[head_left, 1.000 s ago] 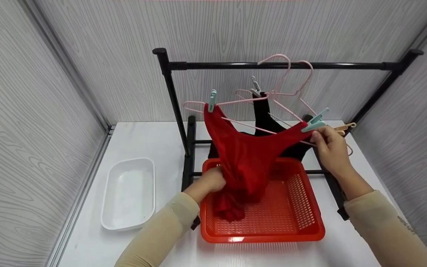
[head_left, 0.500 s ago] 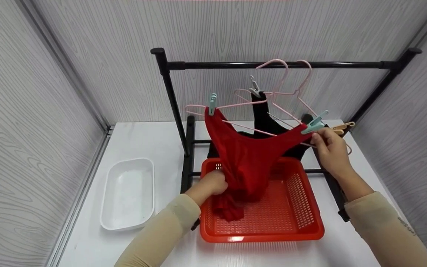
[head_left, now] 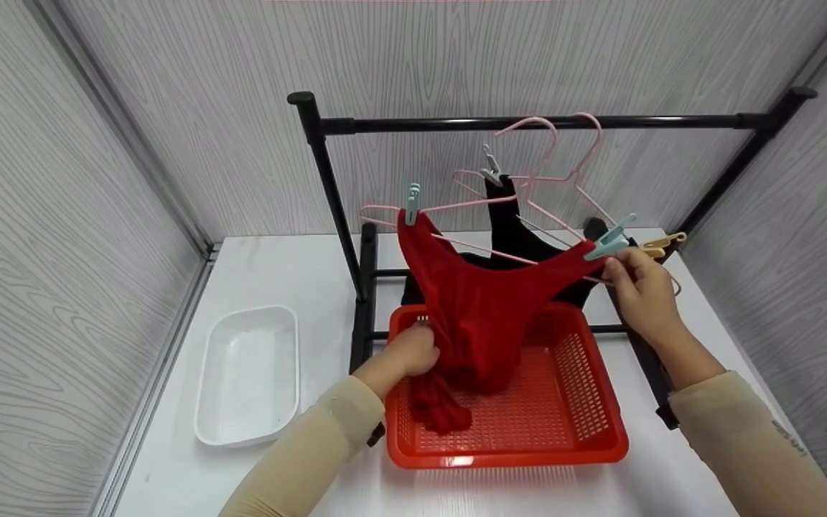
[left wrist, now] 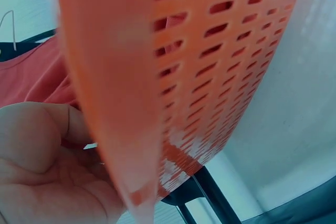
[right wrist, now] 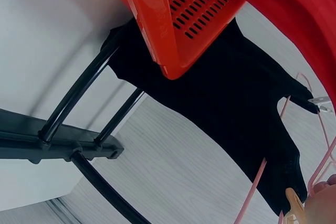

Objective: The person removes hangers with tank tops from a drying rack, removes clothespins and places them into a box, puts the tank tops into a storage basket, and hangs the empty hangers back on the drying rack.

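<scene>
A red tank top (head_left: 485, 301) hangs by its straps from a pink hanger (head_left: 471, 204), with a teal clothespin (head_left: 412, 205) on the left strap and another teal clothespin (head_left: 607, 240) on the right. My right hand (head_left: 647, 294) pinches the tank top's right strap just below that clothespin. Lower down, my left hand (head_left: 413, 352) grips the side of the tank top over the red basket (head_left: 507, 461), its fingertips partly hidden by cloth. The bunched hem dips into the basket. In the left wrist view, the left hand (left wrist: 47, 166) is close beside the basket's wall.
Behind hangs a black garment (right wrist: 210, 98) on a second pink hanger (head_left: 586, 169), held by a grey clothespin (head_left: 491, 169) and a yellow one (head_left: 661, 245). The black rack's rail (head_left: 421, 125) spans the back. A white tray (head_left: 250, 380) stands left.
The front hanger and the red tank top have sunk slightly relative to the rail. Both hands keep their hold, the left shifting only a little.
</scene>
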Available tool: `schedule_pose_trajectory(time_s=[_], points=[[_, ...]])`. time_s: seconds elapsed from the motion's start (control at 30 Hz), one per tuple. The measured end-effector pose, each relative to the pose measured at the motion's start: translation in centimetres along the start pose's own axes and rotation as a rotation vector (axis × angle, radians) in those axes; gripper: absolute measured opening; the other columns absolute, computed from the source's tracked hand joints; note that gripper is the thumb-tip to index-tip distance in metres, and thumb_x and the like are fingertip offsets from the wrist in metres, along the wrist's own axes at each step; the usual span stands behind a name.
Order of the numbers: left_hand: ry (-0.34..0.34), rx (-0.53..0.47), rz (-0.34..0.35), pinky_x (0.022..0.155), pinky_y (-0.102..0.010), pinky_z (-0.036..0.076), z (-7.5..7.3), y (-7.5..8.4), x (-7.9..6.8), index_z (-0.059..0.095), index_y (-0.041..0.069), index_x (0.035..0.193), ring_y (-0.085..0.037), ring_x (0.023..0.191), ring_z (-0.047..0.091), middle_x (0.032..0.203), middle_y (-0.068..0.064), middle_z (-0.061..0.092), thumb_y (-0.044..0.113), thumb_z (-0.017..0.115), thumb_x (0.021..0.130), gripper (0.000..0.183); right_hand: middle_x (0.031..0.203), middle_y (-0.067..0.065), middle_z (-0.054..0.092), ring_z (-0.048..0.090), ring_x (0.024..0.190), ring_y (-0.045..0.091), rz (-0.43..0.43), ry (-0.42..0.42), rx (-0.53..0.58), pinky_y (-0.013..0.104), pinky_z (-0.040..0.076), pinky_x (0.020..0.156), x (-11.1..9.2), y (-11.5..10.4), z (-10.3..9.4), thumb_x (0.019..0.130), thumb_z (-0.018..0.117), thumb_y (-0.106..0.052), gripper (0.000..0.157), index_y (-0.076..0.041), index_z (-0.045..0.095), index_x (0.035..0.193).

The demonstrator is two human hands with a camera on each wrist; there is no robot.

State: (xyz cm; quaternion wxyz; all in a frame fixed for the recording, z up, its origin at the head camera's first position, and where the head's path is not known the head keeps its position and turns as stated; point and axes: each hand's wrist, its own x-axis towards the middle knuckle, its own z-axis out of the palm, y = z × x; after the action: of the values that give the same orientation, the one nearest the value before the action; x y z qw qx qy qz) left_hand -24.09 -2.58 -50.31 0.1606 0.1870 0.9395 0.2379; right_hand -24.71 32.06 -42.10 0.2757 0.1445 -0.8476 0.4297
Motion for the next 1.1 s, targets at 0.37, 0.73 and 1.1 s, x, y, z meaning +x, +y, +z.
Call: schedule_pose_trajectory(time_s=[0.37,0.73,1.1], points=[[0.129,-0.103,-0.006,0.079,-0.038,0.049,-0.8,-0.2,-0.7,0.065,0.004,0.114,-0.021,0.082,0.056,0.108,-0.010,0.064,0.011,0.048,0.099,0.024,0.078,0.006,0.060,0.055,0.070,0.002,0.029,-0.003,-0.010,0.011,0.044,0.063,0.0,0.0,-0.1,0.099,0.058,-0.001,0.014,0.009,0.063,0.090],[0.547,-0.010,0.009,0.068,-0.042,0.054,-3.6,0.1,-1.2,0.065,0.007,0.099,-0.025,0.083,0.065,0.093,-0.008,0.068,0.013,0.054,0.095,0.013,0.077,0.002,0.060,0.053,0.069,0.000,0.018,-0.003,-0.081,0.011,0.041,0.062,0.0,0.1,-0.5,0.099,0.059,-0.003,0.013,0.004,0.063,0.090],[0.805,0.049,0.169,0.075,-0.033,0.056,-7.6,2.0,-2.8,0.069,0.009,0.106,-0.019,0.086,0.065,0.097,-0.005,0.069,0.012,0.055,0.095,0.018,0.077,-0.003,0.059,0.052,0.070,-0.001,0.037,0.001,-0.088,0.011,0.041,0.063,-0.1,0.1,-0.6,0.099,0.059,-0.004,0.013,0.003,0.064,0.090]])
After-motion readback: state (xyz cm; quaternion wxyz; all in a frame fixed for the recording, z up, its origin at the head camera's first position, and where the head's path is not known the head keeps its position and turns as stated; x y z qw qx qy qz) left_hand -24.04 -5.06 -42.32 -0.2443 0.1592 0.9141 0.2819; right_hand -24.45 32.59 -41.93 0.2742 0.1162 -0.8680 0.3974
